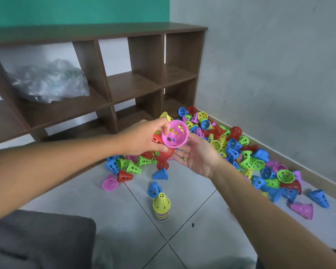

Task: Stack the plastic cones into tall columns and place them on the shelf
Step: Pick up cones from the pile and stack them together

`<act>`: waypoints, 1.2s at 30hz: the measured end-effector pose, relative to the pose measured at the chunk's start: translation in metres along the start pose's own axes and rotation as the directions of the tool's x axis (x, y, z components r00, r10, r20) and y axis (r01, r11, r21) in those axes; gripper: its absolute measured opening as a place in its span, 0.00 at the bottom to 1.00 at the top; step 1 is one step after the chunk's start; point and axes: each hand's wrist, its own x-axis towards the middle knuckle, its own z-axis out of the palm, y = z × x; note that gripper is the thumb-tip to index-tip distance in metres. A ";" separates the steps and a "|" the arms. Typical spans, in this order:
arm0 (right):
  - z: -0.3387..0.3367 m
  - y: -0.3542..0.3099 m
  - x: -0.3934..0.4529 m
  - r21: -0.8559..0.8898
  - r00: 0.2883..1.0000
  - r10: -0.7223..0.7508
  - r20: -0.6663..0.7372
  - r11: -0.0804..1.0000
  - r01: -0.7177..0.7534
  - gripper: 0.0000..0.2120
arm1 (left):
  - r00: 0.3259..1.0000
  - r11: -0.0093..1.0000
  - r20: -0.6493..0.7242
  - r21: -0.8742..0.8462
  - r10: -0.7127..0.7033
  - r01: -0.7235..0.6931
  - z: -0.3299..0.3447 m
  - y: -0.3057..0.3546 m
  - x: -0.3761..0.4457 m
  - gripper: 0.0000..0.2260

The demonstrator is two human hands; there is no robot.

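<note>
Pinched by left hand (144, 138): pink cone (175, 133), mouth toward camera, likely for nesting. Right hand (197, 157) spread slack beneath, holding nothing. Started stack (161, 209) near; shelf (124, 84) far.

Hands: two, left (144, 138) and right (197, 158)
Brown wooden shelf (109, 33): one
Crumpled clear plastic bag (50, 82): one
Upright stacked column of plastic cones (161, 208): one
Loose perforated plastic cones (231, 144): too many to count
</note>
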 end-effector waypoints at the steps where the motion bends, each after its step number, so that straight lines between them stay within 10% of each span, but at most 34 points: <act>1: 0.000 0.001 0.002 0.011 1.000 0.010 0.000 1.000 -0.010 0.16 | 1.000 1.000 -0.011 -0.003 -0.008 0.008 0.002 -0.001 -0.002 0.18; 17: 0.005 0.047 0.067 0.184 0.989 0.096 -0.110 0.980 -0.075 0.13 | 0.974 0.973 -0.029 -0.069 -0.223 0.220 0.001 -0.080 -0.026 0.19; 22: -0.002 0.040 0.070 0.311 0.954 0.052 -0.296 0.949 0.045 0.09 | 0.977 0.959 0.016 -0.186 -0.213 0.212 -0.008 -0.078 -0.014 0.17; 36: 0.025 0.044 0.089 0.320 0.960 0.008 -0.280 0.944 0.085 0.16 | 0.946 0.986 0.320 -0.130 -0.056 0.102 -0.003 -0.092 0.017 0.19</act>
